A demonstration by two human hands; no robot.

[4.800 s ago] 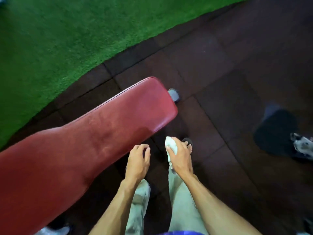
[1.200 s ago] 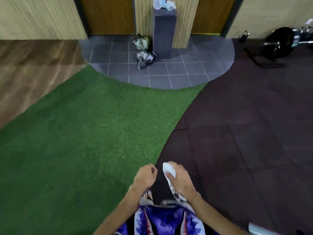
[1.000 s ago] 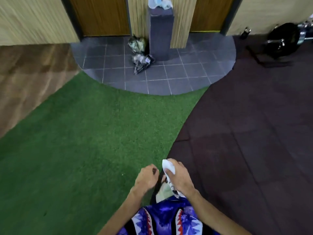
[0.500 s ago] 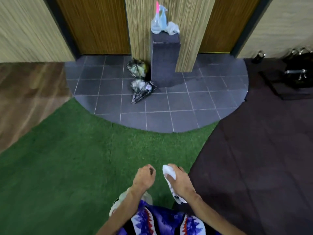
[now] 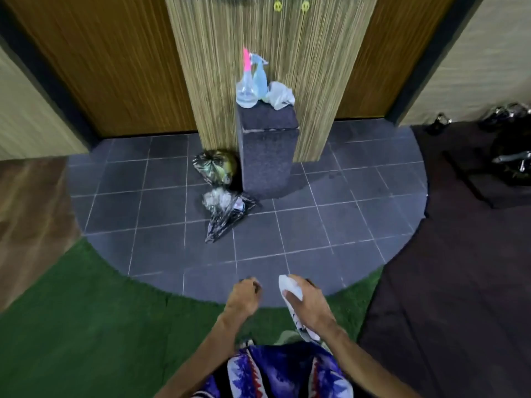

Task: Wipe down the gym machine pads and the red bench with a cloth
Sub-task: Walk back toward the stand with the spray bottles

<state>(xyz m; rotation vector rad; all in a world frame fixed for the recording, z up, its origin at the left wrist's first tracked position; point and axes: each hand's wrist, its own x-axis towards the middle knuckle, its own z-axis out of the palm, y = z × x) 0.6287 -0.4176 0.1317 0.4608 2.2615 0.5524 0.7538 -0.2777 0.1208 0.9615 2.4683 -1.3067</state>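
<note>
Low in the view, the left hand [image 5: 244, 297] is seen with fingers curled and nothing held. Just to its right, the cloth [image 5: 290, 288] is gripped in the right hand [image 5: 309, 304], its long axis running down toward the body. Neither red bench nor machine pads are in view. Straight ahead of the hands, well apart, one dark pedestal [image 5: 267, 156] is seen with two spray bottles [image 5: 251, 84] and one crumpled rag [image 5: 280, 96] on top; the right hand is judged slightly nearer. Two plastic bags [image 5: 221, 193] lie at its foot, to the left.
</note>
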